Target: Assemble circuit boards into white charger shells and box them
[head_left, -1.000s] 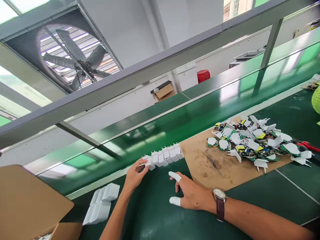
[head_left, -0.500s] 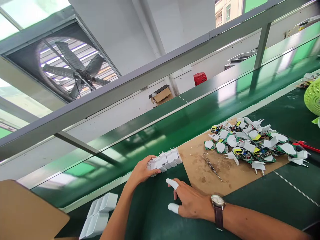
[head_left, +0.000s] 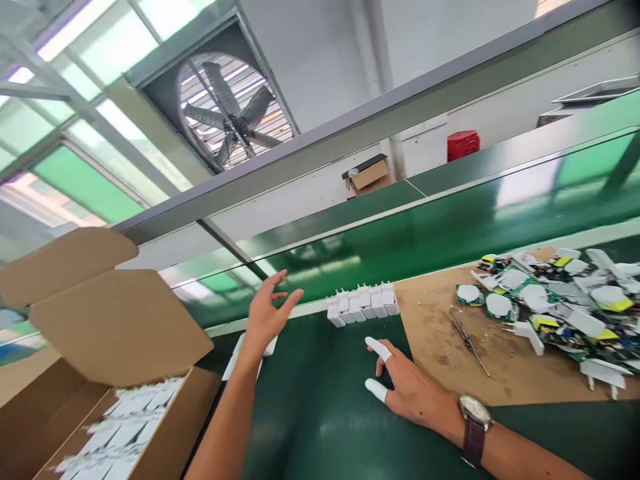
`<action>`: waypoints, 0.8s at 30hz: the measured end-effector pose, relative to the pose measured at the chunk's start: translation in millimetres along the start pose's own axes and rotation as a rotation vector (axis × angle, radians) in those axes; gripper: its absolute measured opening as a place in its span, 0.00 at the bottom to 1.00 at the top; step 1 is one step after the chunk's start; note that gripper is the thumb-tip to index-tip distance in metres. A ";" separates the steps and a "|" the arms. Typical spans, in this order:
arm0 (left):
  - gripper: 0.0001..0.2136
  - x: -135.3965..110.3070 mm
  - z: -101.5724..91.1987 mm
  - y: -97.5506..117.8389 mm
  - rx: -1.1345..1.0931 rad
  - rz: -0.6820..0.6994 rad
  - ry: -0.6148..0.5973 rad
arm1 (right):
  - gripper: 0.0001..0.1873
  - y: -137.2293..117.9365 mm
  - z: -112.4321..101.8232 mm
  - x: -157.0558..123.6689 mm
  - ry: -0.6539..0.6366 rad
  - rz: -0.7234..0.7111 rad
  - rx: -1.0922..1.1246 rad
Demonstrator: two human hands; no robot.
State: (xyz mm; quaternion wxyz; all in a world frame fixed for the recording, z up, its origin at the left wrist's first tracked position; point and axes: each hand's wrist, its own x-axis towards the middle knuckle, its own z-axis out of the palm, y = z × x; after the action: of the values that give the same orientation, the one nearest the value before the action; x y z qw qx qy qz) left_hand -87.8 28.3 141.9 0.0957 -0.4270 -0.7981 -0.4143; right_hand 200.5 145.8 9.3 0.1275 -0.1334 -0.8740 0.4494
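Observation:
A row of several white plug adapter housings (head_left: pixel 363 304) stands side by side on the dark green table, pins toward the back. Left of the row, my left hand (head_left: pixel 270 310) is raised with fingers apart, holding nothing. My right hand (head_left: pixel 407 383) hovers in front of the row, thumb and index finger in white finger cots and spread, with nothing between them. White plastic casings (head_left: pixel 235 358) lie partly hidden behind my left forearm. To the right, circuit boards with white discs and plug parts (head_left: pixel 565 300) are heaped on a brown cardboard sheet (head_left: pixel 430 333).
An open cardboard box (head_left: pixel 187 407) at the lower left holds rows of white adapters (head_left: pixel 125 427). Metal tweezers (head_left: pixel 467 340) lie on the cardboard sheet. A green conveyor belt (head_left: pixel 415 240) runs behind the table, below a grey metal rail (head_left: pixel 320 150).
My left hand has let go of the adapter row and moved left, its fingers opening. The view has swung left, bringing the box of adapters into sight. My right hand stays spread.

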 end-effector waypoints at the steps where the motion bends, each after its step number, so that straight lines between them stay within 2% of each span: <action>1: 0.30 -1.6 -20.5 -1.7 0.024 -0.041 0.081 | 0.36 2.1 2.0 0.4 0.005 0.000 -0.004; 3: 0.28 -9.6 -57.0 -10.5 0.116 -0.110 0.154 | 0.35 5.4 5.8 0.7 0.014 0.008 -0.015; 6: 0.26 -32.1 -88.3 -40.9 0.324 -0.098 0.043 | 0.34 7.4 9.1 0.9 0.019 0.004 -0.027; 8: 0.26 -50.2 -91.4 -69.6 0.471 -0.039 -0.055 | 0.33 6.9 8.8 1.0 0.016 0.001 -0.030; 10: 0.26 -66.3 -84.4 -96.8 0.589 0.007 -0.098 | 0.33 5.1 6.8 1.1 0.016 -0.001 -0.041; 13: 0.23 -79.5 -63.9 -116.4 0.632 0.093 -0.093 | 0.33 0.5 3.3 0.7 0.016 -0.028 -0.060; 16: 0.25 -81.1 -37.0 -98.3 0.497 0.190 -0.095 | 0.33 -4.5 0.8 0.5 0.012 -0.063 -0.058; 20: 0.19 -87.8 6.4 -33.4 0.154 0.344 -0.280 | 0.28 -12.5 -8.9 3.1 -0.020 -0.043 -0.100; 22: 0.16 -95.9 29.8 -3.6 0.051 0.469 -0.348 | 0.24 -15.5 -23.5 6.0 -0.039 -0.096 -0.231; 24: 0.15 -103.5 51.4 13.8 -0.008 0.566 -0.373 | 0.21 -15.0 -47.6 9.3 -0.030 -0.162 -0.416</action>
State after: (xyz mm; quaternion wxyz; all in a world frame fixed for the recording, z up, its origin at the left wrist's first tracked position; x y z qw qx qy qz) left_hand -3.1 8.1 64.8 0.0577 -0.7003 -0.6500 -0.2894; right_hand 206.4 176.4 49.4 0.1200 -0.0796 -0.9576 0.2495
